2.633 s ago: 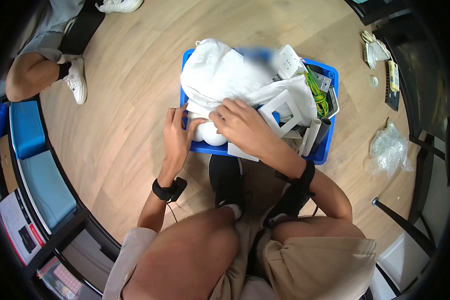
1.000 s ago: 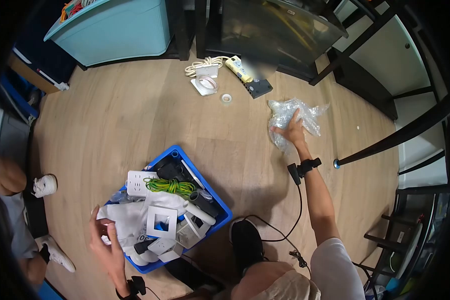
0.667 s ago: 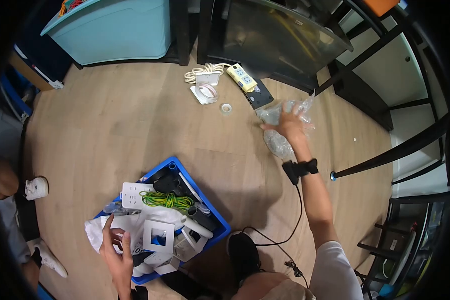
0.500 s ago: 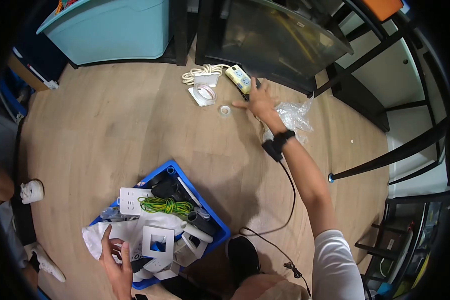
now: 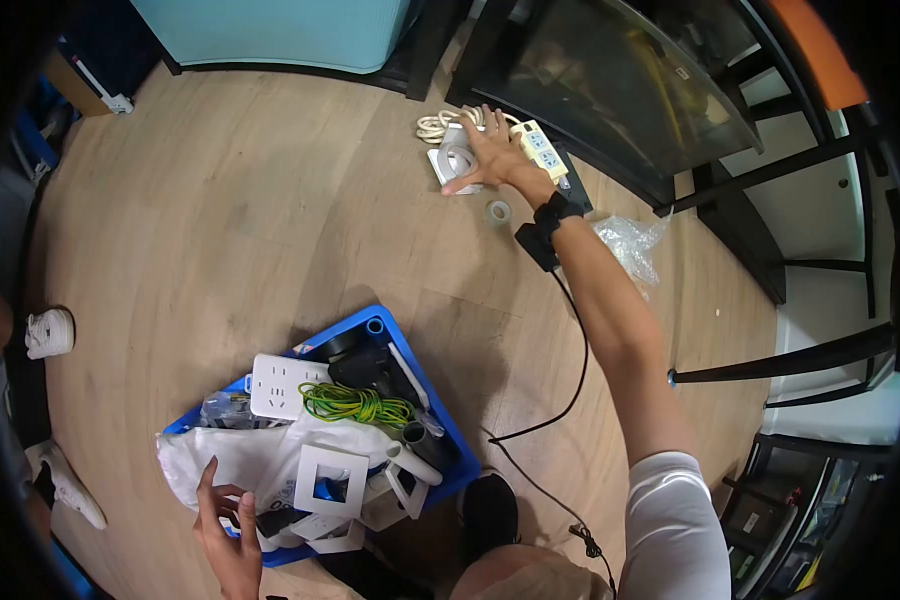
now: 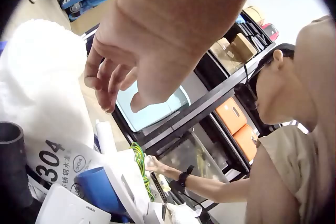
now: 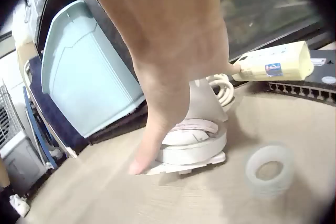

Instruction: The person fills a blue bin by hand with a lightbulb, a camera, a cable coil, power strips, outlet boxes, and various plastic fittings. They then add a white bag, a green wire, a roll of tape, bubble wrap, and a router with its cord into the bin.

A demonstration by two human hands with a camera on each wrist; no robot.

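Note:
My right hand (image 5: 495, 160) reaches out low over the floor, fingers spread above a wide white tape roll (image 7: 194, 153) on a flat white plate (image 5: 438, 172). In the right wrist view its thumb is down at the plate's edge, and the other fingers are hidden behind the hand. A smaller tape roll (image 7: 270, 169) lies on the floor beside it. My left hand (image 5: 228, 530), fingers loosely bent and holding nothing, hovers at the near left side of a blue bin (image 5: 427, 378), by a white cloth bag (image 5: 225, 460).
The bin also holds green-yellow wire (image 5: 355, 405), a white square frame (image 5: 307, 485) and tubes. Near my right hand are a cream power strip (image 5: 540, 150) with coiled cord (image 5: 433, 126), and bubble wrap (image 5: 630, 245). A black cable (image 5: 545, 425) trails from the right wrist.
My right hand has gone from the bin to the bubble wrap, then left past the power strip to the wide tape roll. My left hand has stayed by the bin since leaving the bag.

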